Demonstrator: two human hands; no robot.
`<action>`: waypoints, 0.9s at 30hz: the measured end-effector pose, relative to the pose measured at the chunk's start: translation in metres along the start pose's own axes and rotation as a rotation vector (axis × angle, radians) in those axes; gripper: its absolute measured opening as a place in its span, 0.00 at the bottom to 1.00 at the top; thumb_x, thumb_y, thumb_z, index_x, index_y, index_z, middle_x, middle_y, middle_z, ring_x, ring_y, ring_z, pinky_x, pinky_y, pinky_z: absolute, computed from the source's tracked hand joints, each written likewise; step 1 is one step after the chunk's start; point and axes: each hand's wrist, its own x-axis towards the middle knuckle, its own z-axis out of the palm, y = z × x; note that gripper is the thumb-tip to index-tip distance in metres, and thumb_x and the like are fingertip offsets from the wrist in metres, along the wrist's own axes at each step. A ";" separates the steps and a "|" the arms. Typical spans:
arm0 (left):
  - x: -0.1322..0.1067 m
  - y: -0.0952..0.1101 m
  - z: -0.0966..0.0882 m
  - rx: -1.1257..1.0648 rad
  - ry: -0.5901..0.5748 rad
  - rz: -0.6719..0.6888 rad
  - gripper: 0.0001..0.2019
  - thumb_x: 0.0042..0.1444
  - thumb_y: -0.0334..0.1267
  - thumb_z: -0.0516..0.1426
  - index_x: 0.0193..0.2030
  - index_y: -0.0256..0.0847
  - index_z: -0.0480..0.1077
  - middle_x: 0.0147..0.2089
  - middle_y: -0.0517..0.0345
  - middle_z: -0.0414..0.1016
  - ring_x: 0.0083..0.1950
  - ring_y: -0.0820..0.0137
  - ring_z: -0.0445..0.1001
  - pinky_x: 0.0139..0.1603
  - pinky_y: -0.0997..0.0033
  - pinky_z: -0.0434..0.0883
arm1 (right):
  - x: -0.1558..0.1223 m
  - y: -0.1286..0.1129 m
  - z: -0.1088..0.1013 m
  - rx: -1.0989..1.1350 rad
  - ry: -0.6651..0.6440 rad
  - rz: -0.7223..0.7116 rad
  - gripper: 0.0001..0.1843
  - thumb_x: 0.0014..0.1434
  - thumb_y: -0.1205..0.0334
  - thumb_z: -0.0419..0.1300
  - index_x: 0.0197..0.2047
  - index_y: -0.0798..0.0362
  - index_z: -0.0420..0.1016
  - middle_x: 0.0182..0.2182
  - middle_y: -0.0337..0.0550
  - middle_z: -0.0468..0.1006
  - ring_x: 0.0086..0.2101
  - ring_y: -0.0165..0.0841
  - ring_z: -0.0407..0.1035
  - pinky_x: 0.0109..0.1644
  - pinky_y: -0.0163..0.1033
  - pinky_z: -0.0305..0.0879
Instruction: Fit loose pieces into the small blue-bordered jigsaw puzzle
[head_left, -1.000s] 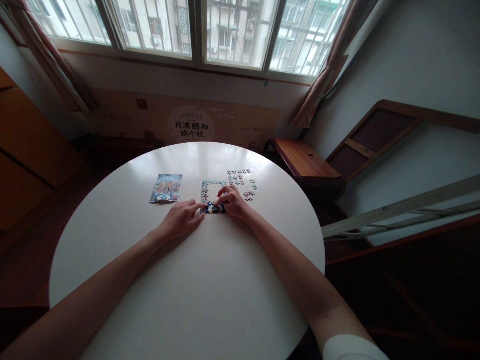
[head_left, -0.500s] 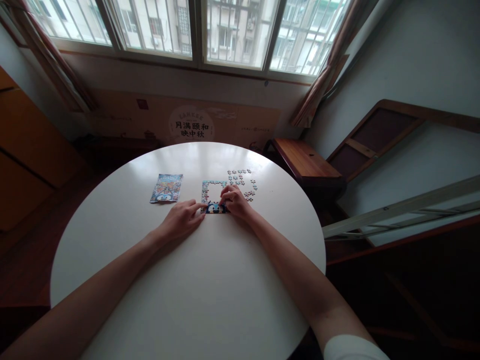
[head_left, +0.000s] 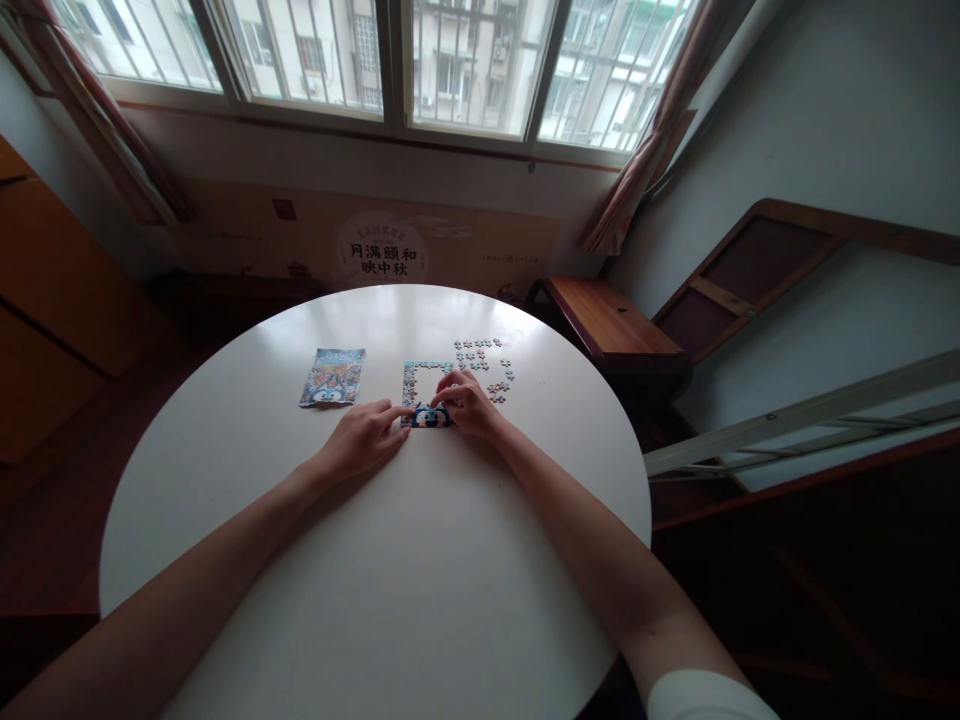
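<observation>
A partly assembled, multicoloured cardboard jigsaw puzzle lies flat on the far half of the round, glossy white tabletop, between the two hands; its joined pieces run along the far, left and near sides around a pale middle, and the near strip shows a dark blue and white cartoon face. The right side of the puzzle is partly hidden by the bare right hand, which arches over it with bent fingers, index fingertip down at the cartoon face; whether its grip pinches a piece cannot be told. The bare left hand lies at the puzzle's near left corner, its grip relaxed and closed around nothing, the outstretched index finger touching the left edge. Small loose jigsaw pieces are spread in short rows beyond and to the right of the puzzle, some near the right hand's knuckles. Left of the puzzle and well apart from it, a blue, orange and white printed flat packet rests beyond the left hand. Past the tabletop, a reddish-brown wooden stool stands at the far right, and a beige banner with dark printed characters hangs below a wide, barred window.
</observation>
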 end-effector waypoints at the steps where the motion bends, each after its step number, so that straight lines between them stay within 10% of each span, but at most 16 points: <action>1: 0.000 0.000 0.000 0.001 -0.003 0.000 0.16 0.61 0.44 0.52 0.52 0.45 0.72 0.32 0.59 0.68 0.30 0.73 0.65 0.35 0.73 0.61 | 0.000 0.000 0.000 -0.008 -0.011 -0.008 0.20 0.53 0.80 0.55 0.31 0.45 0.82 0.36 0.42 0.73 0.41 0.35 0.60 0.49 0.43 0.59; 27: 0.000 0.001 0.000 -0.011 0.001 -0.003 0.15 0.61 0.44 0.52 0.51 0.45 0.72 0.32 0.59 0.68 0.30 0.73 0.65 0.35 0.73 0.60 | 0.000 0.002 0.003 -0.022 -0.042 0.017 0.22 0.54 0.79 0.56 0.34 0.41 0.83 0.37 0.42 0.73 0.43 0.36 0.59 0.52 0.47 0.59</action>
